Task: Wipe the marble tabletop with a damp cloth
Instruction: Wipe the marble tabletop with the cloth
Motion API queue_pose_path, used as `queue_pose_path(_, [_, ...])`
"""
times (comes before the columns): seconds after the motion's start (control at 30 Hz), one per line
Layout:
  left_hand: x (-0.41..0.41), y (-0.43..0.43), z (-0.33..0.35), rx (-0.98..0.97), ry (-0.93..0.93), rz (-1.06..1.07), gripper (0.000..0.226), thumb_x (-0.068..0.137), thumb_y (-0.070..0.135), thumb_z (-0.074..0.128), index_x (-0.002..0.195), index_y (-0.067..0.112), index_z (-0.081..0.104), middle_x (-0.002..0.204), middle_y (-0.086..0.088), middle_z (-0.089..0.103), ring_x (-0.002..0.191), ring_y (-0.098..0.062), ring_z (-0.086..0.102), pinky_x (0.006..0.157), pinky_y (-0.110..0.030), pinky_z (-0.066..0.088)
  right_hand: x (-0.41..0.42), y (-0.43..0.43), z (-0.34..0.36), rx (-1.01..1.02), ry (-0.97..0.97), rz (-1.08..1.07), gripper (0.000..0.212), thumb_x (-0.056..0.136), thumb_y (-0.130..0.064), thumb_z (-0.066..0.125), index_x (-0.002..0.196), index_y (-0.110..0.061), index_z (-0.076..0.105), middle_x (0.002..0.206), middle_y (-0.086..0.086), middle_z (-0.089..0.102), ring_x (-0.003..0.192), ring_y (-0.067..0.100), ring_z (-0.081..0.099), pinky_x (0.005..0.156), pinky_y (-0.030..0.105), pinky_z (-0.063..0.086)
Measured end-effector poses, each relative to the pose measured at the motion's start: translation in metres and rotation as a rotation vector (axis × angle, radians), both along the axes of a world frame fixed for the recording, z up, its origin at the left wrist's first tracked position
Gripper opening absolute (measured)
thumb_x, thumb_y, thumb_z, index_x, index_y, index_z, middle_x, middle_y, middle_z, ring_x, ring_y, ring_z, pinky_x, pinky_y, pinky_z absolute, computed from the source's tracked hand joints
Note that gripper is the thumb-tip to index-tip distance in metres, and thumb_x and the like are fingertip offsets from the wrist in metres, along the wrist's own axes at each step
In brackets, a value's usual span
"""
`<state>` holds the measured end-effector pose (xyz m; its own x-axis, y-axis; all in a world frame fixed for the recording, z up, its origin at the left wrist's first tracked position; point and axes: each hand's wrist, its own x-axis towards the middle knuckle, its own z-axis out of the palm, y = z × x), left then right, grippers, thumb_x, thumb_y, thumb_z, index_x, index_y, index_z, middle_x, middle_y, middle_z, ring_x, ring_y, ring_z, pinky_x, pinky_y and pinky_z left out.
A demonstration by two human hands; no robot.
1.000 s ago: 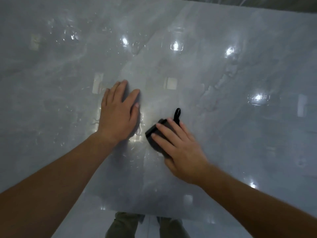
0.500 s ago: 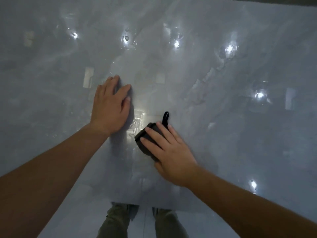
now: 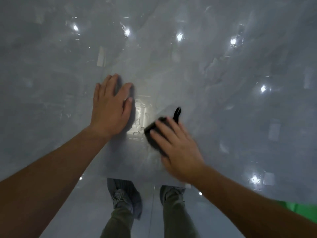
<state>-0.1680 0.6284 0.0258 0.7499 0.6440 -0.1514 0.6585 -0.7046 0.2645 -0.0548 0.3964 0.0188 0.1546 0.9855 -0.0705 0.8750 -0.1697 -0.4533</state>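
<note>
Moved: both hands sit nearer the table's near edge now; shoes (image 3: pixel 126 200) show below.
Left hand (image 3: pixel 109 107): flat on the table (image 3: pixel 223 100), fingers apart, holding nothing.
Right hand (image 3: pixel 176 148): pressing down on the cloth (image 3: pixel 152 133).
Cloth: dark, on wet table, beside left hand.

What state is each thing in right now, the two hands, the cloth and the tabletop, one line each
left hand: flat, palm down on the tabletop, holding nothing.
right hand: fingers spread, pressing down on the cloth, motion-blurred.
cloth: dark, bunched under the right hand, small loop sticking out at its far end.
marble tabletop: glossy, wet streaks and droplets between the hands.
</note>
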Motion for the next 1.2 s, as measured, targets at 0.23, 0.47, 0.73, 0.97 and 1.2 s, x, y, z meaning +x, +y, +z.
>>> queue_pose_path(0.23, [-0.033, 0.003, -0.003, -0.002, 0.011, 0.01, 0.051, 0.099, 0.039, 0.031, 0.144, 0.022, 0.048, 0.16, -0.017, 0.03, 0.151, -0.035, 0.02, 0.123, -0.055, 0.012, 0.039, 0.063, -0.006, 0.05, 0.042, -0.221, 0.064, 0.088, -0.027, 0.048, 0.15, -0.014, 0.044, 0.159, 0.013, 0.038, 0.151, 0.037, 0.026, 0.122, 0.059, 0.022])
queue_pose_path(0.47, [-0.039, 0.009, -0.008, 0.028, -0.039, -0.019, 0.049, 0.099, 0.037, 0.036, 0.142, 0.021, 0.053, 0.156, -0.018, 0.038, 0.145, -0.039, 0.032, 0.119, -0.058, 0.021, -0.015, 0.078, -0.003, 0.081, 0.007, -0.113, 0.066, 0.084, -0.024, 0.054, 0.149, -0.013, 0.047, 0.158, 0.013, 0.04, 0.15, 0.038, 0.027, 0.123, 0.057, 0.02])
queue_pose_path(0.73, [-0.042, 0.009, -0.005, -0.02, -0.034, -0.034, 0.054, 0.1, 0.04, 0.031, 0.148, 0.023, 0.047, 0.162, -0.016, 0.03, 0.151, -0.035, 0.022, 0.123, -0.054, 0.012, 0.055, 0.128, -0.008, 0.058, -0.003, -0.342, 0.062, 0.089, -0.026, 0.047, 0.15, -0.011, 0.044, 0.158, 0.016, 0.039, 0.149, 0.039, 0.029, 0.12, 0.058, 0.025])
queue_pose_path(0.97, [-0.049, 0.015, -0.003, -0.057, -0.01, -0.087, 0.058, 0.099, 0.041, 0.03, 0.151, 0.021, 0.044, 0.165, -0.014, 0.026, 0.153, -0.033, 0.02, 0.124, -0.052, 0.01, -0.025, 0.064, 0.0, 0.017, -0.003, -0.01, 0.068, 0.085, -0.026, 0.055, 0.151, -0.015, 0.044, 0.16, 0.011, 0.036, 0.153, 0.036, 0.021, 0.124, 0.055, 0.017])
queue_pose_path(1.2, [-0.051, 0.017, -0.001, -0.096, 0.0, -0.103, 0.061, 0.098, 0.044, 0.026, 0.153, 0.019, 0.04, 0.167, -0.013, 0.019, 0.155, -0.03, 0.011, 0.125, -0.048, 0.001, 0.03, 0.075, -0.001, -0.012, 0.048, -0.425, 0.062, 0.094, -0.021, 0.054, 0.154, -0.018, 0.038, 0.164, 0.008, 0.029, 0.155, 0.03, 0.016, 0.124, 0.057, 0.019])
